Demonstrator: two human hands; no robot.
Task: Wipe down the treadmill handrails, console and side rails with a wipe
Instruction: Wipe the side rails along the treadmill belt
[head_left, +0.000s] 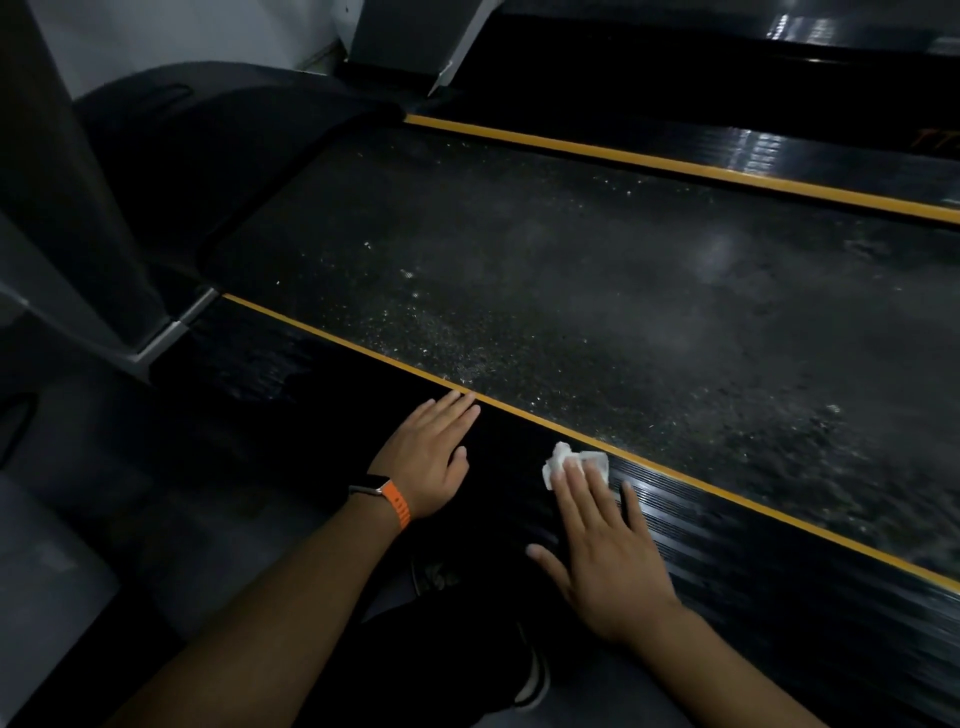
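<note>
- Treadmill belt (571, 291): dark, speckled with pale flecks, runs diagonally across the view.
- Near side rail (737, 525): black, ribbed, glossy to the right, edged with a yellow stripe (675, 475) along the belt.
- Far side rail (779, 150): same black ribbing and yellow edge, on the opposite side of the belt.
- Upright post (67, 182): grey, at left, foot at the head of the near side rail.
- Right grip (608, 561): palm down, fingers straight and spread, fingertips pressing the wipe onto the near side rail; nothing clasped.
- Left grip (431, 457): flat, fingers straight and together, resting on the near side rail, tips at the yellow stripe; holds nothing.
- Watch (384, 496): orange strap, left wrist.
- Wipe (558, 460): white, crumpled, on the near side rail just beside the yellow stripe, partly under the right fingertips.
</note>
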